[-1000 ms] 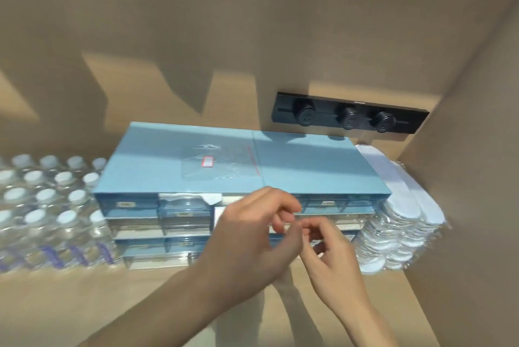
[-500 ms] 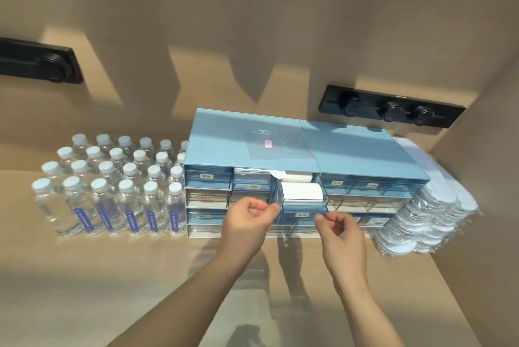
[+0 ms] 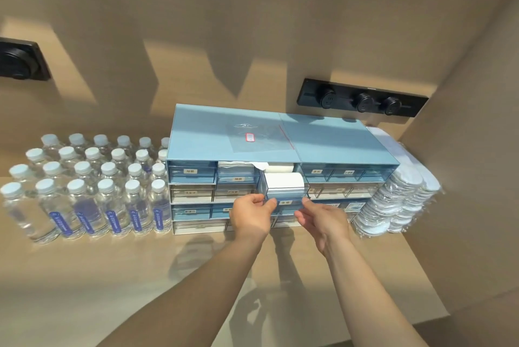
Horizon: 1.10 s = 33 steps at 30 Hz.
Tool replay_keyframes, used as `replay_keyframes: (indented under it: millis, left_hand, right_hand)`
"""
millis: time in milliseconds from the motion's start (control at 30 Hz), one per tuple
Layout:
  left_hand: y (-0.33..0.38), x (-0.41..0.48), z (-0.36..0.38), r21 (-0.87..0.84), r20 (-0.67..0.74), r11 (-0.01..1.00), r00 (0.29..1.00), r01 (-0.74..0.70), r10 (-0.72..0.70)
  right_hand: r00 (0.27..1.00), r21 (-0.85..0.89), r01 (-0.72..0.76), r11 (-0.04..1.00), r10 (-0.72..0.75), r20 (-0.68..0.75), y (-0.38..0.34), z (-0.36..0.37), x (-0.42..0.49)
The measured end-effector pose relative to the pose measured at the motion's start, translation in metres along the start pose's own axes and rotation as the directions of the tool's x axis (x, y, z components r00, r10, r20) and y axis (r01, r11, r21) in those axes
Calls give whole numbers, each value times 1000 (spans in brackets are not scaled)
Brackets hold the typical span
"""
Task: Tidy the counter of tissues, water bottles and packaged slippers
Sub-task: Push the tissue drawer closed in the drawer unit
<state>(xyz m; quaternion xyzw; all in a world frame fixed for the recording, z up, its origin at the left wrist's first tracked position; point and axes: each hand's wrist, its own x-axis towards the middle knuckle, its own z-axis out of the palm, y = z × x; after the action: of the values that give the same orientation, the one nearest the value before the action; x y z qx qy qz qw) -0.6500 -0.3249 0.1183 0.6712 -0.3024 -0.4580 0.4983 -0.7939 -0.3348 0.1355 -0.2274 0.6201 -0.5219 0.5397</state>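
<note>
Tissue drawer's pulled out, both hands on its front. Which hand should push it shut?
Either, marginally the left. The left hand pinches the open drawer at its left front corner, thumb on the face; the right hand only touches the right corner with its fingertips.

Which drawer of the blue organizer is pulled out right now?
The top-row drawer third from the left, holding a white tissue roll. It juts forward while the others sit flush; the left hand and right hand grip its front corners.
</note>
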Motion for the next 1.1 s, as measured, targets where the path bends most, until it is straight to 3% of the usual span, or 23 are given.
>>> replay_keyframes:
  millis: [200, 333, 567, 900, 1000, 1100]
  left_hand:
    - [3, 10, 11, -13, -121, 999, 991, 48, -49]
    - [4, 24, 19, -52, -191, 985, 966, 165, -172]
    - [10, 44, 31, -150, -145, 947, 941, 284, -305]
    - [11, 58, 42, -235, -41, 904, 925, 358, -377]
    - [1, 49, 34, -204, -60, 935, 950, 290, -307]
    - [-16, 35, 2, -146, -172, 988, 982, 55, -80]
  right_hand:
    - [999, 3, -3, 1000, 3, -49, -2, 15, 14]
    - [998, -50, -12, 999, 9, -65, -8, 28, 27]
    - [999, -317, -17, 948, 7, -33, -17, 39, 50]
    - [1000, -355, 13, 935, -11, 8, -17, 53, 67]
    - [996, -322, 76, 944, -56, 70, -8, 53, 54]
    - [963, -317, 168, 933, -87, 255, 12, 63, 29]
